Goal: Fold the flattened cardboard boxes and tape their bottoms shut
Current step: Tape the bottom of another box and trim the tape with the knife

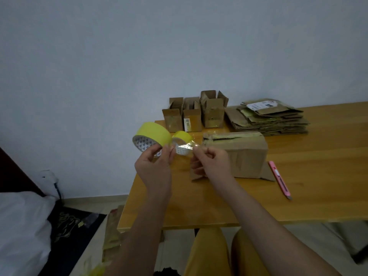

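- The left hand (153, 166) holds a yellow tape roll (151, 139) above the counter (298, 186), fingers curled round its rim.
- The right hand (211, 162) pinches the clear pulled tape strip (183, 149), stretched between both grips.
- Just beyond the right grip lies a folded cardboard box (241, 152), its seam apparently taped.
- Farther back stand open boxes (193, 114) beside a stack of flattened boxes (268, 118).
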The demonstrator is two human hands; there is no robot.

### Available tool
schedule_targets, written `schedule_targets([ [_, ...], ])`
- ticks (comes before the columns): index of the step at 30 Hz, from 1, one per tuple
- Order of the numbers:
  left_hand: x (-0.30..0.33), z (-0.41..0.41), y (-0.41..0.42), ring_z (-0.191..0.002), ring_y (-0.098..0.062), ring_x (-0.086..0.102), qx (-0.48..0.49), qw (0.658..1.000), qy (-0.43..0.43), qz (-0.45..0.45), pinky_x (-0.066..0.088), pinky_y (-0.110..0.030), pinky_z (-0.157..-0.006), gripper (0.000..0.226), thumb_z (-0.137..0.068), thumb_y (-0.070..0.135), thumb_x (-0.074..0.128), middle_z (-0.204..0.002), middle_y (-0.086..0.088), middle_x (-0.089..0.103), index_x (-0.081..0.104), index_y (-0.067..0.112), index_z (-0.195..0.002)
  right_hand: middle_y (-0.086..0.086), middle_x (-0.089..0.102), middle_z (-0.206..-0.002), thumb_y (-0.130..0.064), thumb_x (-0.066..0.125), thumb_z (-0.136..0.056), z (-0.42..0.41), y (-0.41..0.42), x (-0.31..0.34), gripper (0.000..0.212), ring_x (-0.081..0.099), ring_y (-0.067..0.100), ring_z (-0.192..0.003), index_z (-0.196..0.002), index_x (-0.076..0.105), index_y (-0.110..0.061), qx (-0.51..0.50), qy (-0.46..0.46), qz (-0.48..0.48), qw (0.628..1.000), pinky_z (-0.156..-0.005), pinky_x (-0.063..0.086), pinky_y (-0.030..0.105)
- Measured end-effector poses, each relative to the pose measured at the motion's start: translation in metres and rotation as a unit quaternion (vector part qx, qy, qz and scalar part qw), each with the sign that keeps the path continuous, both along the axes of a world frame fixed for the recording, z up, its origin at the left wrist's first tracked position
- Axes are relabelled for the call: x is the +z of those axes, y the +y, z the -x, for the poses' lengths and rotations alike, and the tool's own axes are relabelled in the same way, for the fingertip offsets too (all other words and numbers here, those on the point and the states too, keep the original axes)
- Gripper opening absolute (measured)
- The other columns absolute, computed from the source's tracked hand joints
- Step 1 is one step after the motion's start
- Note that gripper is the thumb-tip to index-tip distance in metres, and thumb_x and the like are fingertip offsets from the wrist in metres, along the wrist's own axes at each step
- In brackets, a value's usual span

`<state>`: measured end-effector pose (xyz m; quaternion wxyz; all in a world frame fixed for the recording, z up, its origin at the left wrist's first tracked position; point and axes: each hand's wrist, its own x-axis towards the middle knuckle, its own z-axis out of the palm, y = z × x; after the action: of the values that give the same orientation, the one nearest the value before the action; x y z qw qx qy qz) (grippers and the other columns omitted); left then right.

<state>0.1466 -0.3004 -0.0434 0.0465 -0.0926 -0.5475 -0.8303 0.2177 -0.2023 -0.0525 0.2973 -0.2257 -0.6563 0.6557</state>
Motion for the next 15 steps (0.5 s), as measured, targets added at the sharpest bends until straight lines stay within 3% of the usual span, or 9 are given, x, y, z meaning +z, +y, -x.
schedule_targets([
  [3, 0.000, 0.000, 0.019, -0.089, -0.024, 0.071, -0.020, 0.999, 0.003, 0.047, 0.059, -0.029, -0.072, 0.019, -0.084, 0.002, 0.070, -0.097, -0.019, 0.068, 0.068, -0.007, -0.101, -0.004, 0.068, -0.065, -0.031, 0.061, -0.095, -0.006, 0.023, 0.006, 0.030, 0.062, 0.008, -0.060, -0.073, 0.068, -0.012, -0.065, -0.021, -0.104, 0.992, -0.057, 0.051, 0.024],
  [6, 0.000, 0.001, 0.041, -0.099, -0.017, 0.067, -0.024, 0.983, 0.075, 0.165, 0.058, -0.031, -0.080, 0.027, -0.084, 0.015, 0.074, -0.104, -0.006, 0.071, 0.071, 0.007, -0.110, -0.006, 0.064, -0.069, -0.035, 0.058, -0.096, -0.016, 0.045, 0.015, 0.031, 0.056, 0.005, -0.065, -0.078, 0.067, -0.012, -0.100, -0.039, -0.158, 0.982, -0.054, 0.042, 0.011],
  [9, -0.001, -0.002, 0.062, -0.100, -0.002, 0.063, -0.053, 0.966, 0.124, 0.222, 0.056, -0.021, -0.086, 0.033, -0.089, 0.014, 0.069, -0.115, -0.001, 0.067, 0.064, 0.009, -0.122, -0.004, 0.057, -0.070, -0.036, 0.055, -0.097, -0.023, 0.069, 0.024, 0.030, 0.049, 0.004, -0.062, -0.078, 0.064, -0.013, -0.109, -0.056, -0.187, 0.975, -0.052, 0.037, 0.007],
  [12, -0.002, -0.003, 0.081, -0.090, 0.015, 0.059, -0.048, 0.951, 0.191, 0.237, 0.050, -0.007, -0.081, 0.034, -0.088, 0.003, 0.067, -0.114, -0.001, 0.064, 0.061, 0.004, -0.122, -0.003, 0.061, -0.073, -0.036, 0.055, -0.097, -0.026, 0.088, 0.030, 0.032, 0.055, 0.006, -0.070, -0.078, 0.066, -0.013, -0.118, -0.054, -0.211, 0.969, -0.061, 0.040, 0.015],
  [15, 0.003, -0.001, 0.099, -0.085, 0.009, 0.060, 0.008, 0.930, 0.264, 0.257, 0.046, -0.001, -0.075, 0.029, -0.087, 0.001, 0.069, -0.102, -0.001, 0.064, 0.066, -0.002, -0.116, -0.003, 0.065, -0.075, -0.037, 0.054, -0.097, -0.026, 0.103, 0.034, 0.031, 0.061, 0.011, -0.078, -0.077, 0.068, -0.017, -0.117, -0.057, -0.212, 0.969, -0.071, 0.046, 0.030],
])
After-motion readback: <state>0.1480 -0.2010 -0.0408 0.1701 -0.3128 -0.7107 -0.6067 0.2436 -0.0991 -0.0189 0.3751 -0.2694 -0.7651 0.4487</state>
